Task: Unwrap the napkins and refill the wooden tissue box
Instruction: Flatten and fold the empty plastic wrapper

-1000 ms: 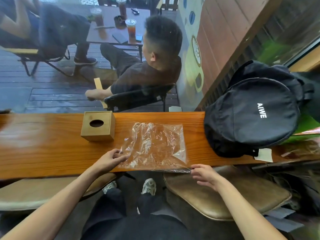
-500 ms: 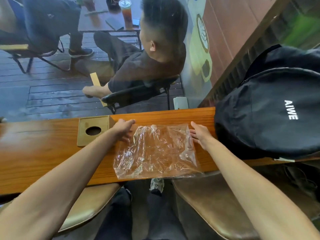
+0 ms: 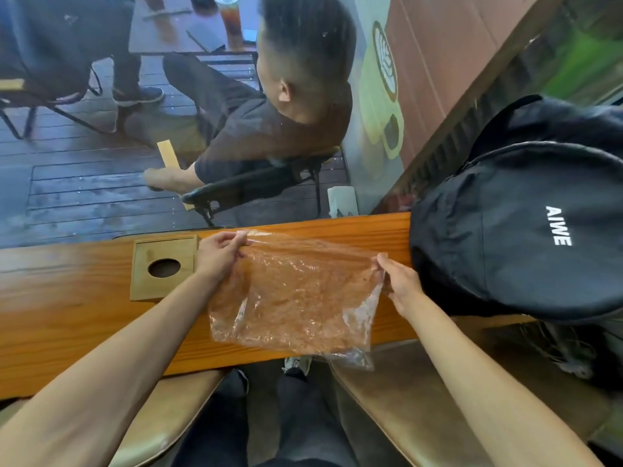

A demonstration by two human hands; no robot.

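Note:
A clear, crinkled plastic wrapper [image 3: 293,294] lies spread on the wooden counter [image 3: 67,315], its near edge hanging over the front. My left hand [image 3: 219,252] pinches the wrapper's far left corner, lifted a little off the wood. My right hand [image 3: 399,281] pinches the far right corner. The wooden tissue box [image 3: 163,266], with an oval hole in its top, stands just left of my left hand. I see no napkins.
A black backpack [image 3: 519,230] fills the counter's right end, close to my right hand. Two padded stools [image 3: 414,409] stand under the counter's front. Behind glass, a person sits in a chair [image 3: 256,183] on a wooden deck.
Both hands went from the wrapper's near edge to its far corners and now pinch them. The far edge has lifted off the counter. The camera has leaned in closer.

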